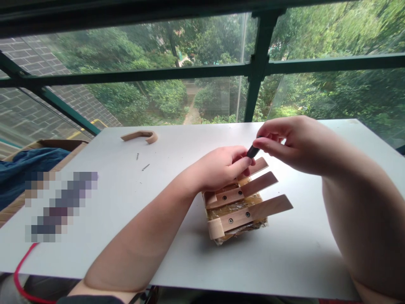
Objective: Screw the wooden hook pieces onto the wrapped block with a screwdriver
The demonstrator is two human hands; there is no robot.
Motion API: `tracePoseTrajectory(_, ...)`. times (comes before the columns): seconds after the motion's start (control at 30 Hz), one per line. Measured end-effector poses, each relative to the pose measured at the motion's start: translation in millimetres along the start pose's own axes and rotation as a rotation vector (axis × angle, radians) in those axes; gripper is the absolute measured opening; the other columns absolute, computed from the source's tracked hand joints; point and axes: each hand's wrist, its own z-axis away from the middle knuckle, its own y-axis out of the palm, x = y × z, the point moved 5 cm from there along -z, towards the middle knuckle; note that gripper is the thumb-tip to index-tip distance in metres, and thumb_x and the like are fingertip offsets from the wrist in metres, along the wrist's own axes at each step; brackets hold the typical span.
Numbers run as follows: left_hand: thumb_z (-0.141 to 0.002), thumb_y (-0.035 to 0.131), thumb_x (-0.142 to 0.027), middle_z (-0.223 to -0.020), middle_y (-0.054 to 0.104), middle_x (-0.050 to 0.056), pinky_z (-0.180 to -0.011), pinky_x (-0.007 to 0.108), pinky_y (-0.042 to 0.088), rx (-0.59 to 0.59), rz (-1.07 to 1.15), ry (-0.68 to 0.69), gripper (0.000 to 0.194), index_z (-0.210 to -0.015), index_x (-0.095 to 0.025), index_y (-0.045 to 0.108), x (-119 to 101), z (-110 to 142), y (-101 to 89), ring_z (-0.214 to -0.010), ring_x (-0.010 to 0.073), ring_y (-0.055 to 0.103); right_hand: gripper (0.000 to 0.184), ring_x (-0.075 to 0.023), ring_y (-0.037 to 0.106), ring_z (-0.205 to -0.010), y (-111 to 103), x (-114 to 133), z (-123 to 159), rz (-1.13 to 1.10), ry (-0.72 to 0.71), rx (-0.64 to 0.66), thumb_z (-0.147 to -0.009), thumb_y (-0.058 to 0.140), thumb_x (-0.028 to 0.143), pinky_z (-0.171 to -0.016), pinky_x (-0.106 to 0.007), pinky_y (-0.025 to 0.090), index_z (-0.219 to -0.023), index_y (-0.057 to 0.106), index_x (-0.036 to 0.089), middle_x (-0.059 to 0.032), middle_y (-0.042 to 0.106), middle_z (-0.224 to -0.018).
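Observation:
My right hand (286, 141) pinches the top of a short black screwdriver (252, 150), which slants down to the left. Its tip is hidden behind my left hand (229, 166), whose thumb and fingers close together at the tool's lower end; what they grip there is covered. Under the left hand lies a block (232, 207) wrapped in brown and clear tape. Curved wooden hooks lie across it side by side. The nearest wooden hook (268, 207) and the one behind it (261, 183) each show two cross-head screws. A further hook (261, 164) is partly covered by my left fingers.
A loose wooden hook (141, 135) lies at the table's far left. Loose screws (145, 167) are scattered nearer. A blurred-out item (60, 207) lies on the left, with a red cord (19, 270) below it. A cardboard box (74, 147) holding blue cloth stands beside the white table (126, 219).

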Motion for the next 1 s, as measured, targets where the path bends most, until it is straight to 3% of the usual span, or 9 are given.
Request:
tracePoseTrajectory(0.27,-0.093,0.05,-0.05,-0.086,0.071,0.003,-0.067,0.03,0.047,-0.059,-0.055,-0.004,0.036,-0.093,-0.02,0.068,3.6,0.2,0.2,-0.075,0.0184,0.063,0.042,-0.0141,0.04,-0.049,4.2,5.1,0.9,0.106,0.046,0.051,-0.096,0.044,0.047,-0.052,-0.032,0.027,-0.062,0.051,0.023,-0.0004,0.054,-0.053)
tracePoseTrajectory(0.43,-0.09,0.058,-0.042,-0.104,0.072,0.005,-0.078,0.031,0.052,-0.097,0.041,0.044,0.028,-0.107,-0.021,0.065,6.1,-1.3,-1.5,-0.09,0.0191,0.066,0.049,-0.0145,0.042,-0.046,11.6,3.6,-2.5,0.08,0.073,0.087,-0.098,0.04,0.046,-0.051,-0.032,0.026,-0.058,0.054,0.022,-0.0012,0.053,-0.049)
tracePoseTrajectory(0.7,-0.088,0.063,-0.039,-0.1,0.073,0.005,-0.075,0.031,0.053,-0.123,0.055,-0.006,0.022,-0.099,-0.02,0.064,8.6,-1.4,-2.6,-0.085,0.0181,0.068,0.057,-0.0137,0.037,-0.041,13.4,0.9,-2.9,0.137,0.141,0.028,-0.098,0.038,0.046,-0.051,-0.033,0.025,-0.05,0.053,0.021,-0.0024,0.048,-0.042)
tracePoseTrajectory(0.87,-0.091,0.058,-0.04,-0.101,0.073,0.004,-0.077,0.032,0.052,-0.106,0.026,-0.007,0.024,-0.102,-0.02,0.066,7.0,-1.0,-4.0,-0.087,0.0186,0.068,0.047,-0.0143,0.042,-0.044,10.5,1.7,-0.2,0.095,0.075,0.069,-0.096,0.044,0.052,-0.049,-0.033,0.027,-0.061,0.059,0.022,-0.0019,0.056,-0.051)
tracePoseTrajectory(0.97,-0.092,0.054,-0.037,-0.1,0.074,0.003,-0.078,0.032,0.051,-0.072,-0.009,0.0,0.023,-0.104,-0.021,0.067,6.0,-1.0,-2.9,-0.088,0.0195,0.067,0.02,-0.0175,0.056,-0.057,2.1,0.2,4.1,0.033,-0.056,0.045,-0.088,0.06,0.044,-0.053,-0.031,0.035,-0.089,0.065,0.024,-0.003,0.069,-0.072)
tracePoseTrajectory(1.0,-0.092,0.053,-0.036,-0.1,0.074,0.003,-0.078,0.032,0.051,-0.068,-0.014,0.0,0.023,-0.103,-0.021,0.067,5.8,-0.9,-2.7,-0.088,0.0196,0.068,0.02,-0.0187,0.059,-0.061,-0.3,-1.0,5.9,0.009,-0.098,0.045,-0.085,0.063,0.039,-0.055,-0.031,0.039,-0.099,0.065,0.025,-0.0031,0.071,-0.079)
